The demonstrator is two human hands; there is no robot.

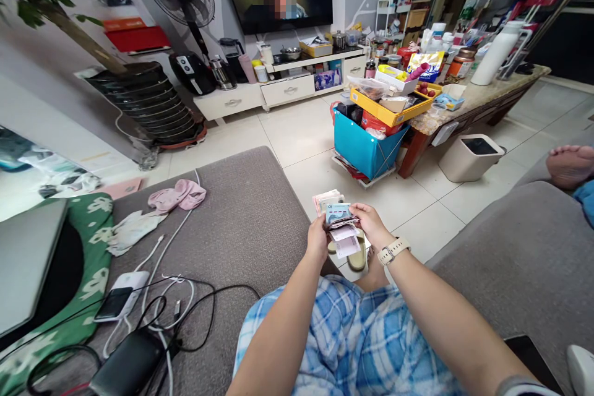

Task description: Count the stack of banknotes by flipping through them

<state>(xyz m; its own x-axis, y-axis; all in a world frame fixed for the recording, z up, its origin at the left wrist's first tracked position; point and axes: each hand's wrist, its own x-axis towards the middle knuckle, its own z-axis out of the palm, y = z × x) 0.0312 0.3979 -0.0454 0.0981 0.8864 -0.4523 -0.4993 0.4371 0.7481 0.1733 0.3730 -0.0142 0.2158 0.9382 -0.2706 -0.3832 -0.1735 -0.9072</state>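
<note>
Over the floor in front of my knees, my left hand [317,238] and my right hand [369,223] grip a small stack of banknotes [346,232] from either side. A bluish note or card [337,213] lies on top, facing me. Pale purple notes hang below the stack, and pinkish ones stick out at its far left. The dark folded edges in the middle are too small to make out. My fingers are closed on both sides, partly hidden by the paper. Below the notes a olive slipper [356,258] shows beside my foot.
On the sofa at left lie a laptop [28,260], tangled cables [179,297], a black power adapter [130,362] and a pink cloth [179,195]. Ahead stand a blue bin [366,145], a cluttered table [505,96] and a beige trash can [471,161]. Another person's foot [570,166] rests at right.
</note>
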